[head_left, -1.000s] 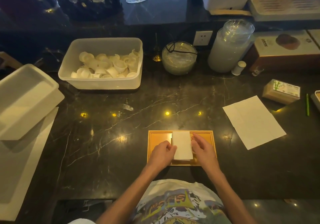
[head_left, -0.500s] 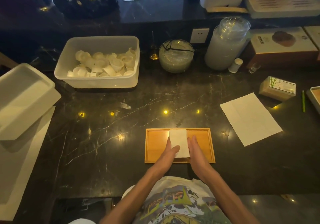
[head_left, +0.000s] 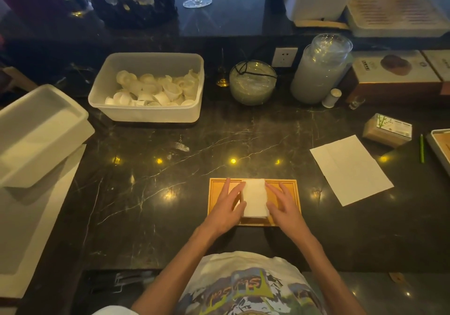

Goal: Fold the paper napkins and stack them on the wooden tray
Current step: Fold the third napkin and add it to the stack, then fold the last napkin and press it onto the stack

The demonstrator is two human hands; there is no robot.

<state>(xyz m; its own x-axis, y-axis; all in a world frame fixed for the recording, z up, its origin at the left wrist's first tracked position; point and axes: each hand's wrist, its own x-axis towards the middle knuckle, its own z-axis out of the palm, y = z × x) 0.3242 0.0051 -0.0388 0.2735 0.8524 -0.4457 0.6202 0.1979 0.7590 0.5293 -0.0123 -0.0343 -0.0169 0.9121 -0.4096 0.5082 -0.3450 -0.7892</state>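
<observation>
A small stack of folded white napkins (head_left: 254,197) lies in the middle of the wooden tray (head_left: 293,188) near the counter's front edge. My left hand (head_left: 225,208) rests flat against the stack's left side, fingers spread over the tray. My right hand (head_left: 283,206) lies flat against the stack's right side, fingers apart. Neither hand grips the napkins. One unfolded white napkin (head_left: 350,169) lies flat on the dark marble counter to the right of the tray.
A white tub of small cups (head_left: 148,88) stands at the back left. A glass bowl (head_left: 253,83), a tall glass jar (head_left: 320,68) and a napkin pack (head_left: 387,129) stand at the back right. White lids (head_left: 36,132) sit at the left edge.
Both hands went from pinching the stack's near end to lying flat along its two sides, fingers stretched forward. The stack stays on the tray.
</observation>
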